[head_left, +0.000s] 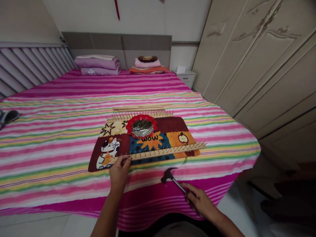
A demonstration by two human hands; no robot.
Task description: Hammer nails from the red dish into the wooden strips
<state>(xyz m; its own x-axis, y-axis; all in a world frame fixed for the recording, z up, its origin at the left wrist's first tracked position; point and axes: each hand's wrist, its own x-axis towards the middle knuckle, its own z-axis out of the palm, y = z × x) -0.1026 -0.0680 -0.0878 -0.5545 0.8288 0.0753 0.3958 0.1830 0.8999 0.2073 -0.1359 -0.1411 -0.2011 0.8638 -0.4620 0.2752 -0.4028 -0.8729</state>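
My right hand [197, 199] grips the handle of a claw hammer [176, 182], its dark head held just off the bed's near edge. A long wooden strip [170, 151], set with a row of upright nails, lies across a patterned mat [170, 125]. My left hand [120, 166] is closed at the strip's left end, fingertips pinched on its edge; whether a nail is also between them is too small to tell. Beyond the strip, a red scalloped dish [128, 126] full of loose nails [142, 127] rests on the mat.
Behind the dish lies another nail-studded strip [118, 117], with bare wooden strips [138, 108] farther back. All lie on a striped bed [61, 131]. Folded bedding [98, 64] is stacked by the headboard [106, 41]. A wardrobe [259, 65] stands to the right.
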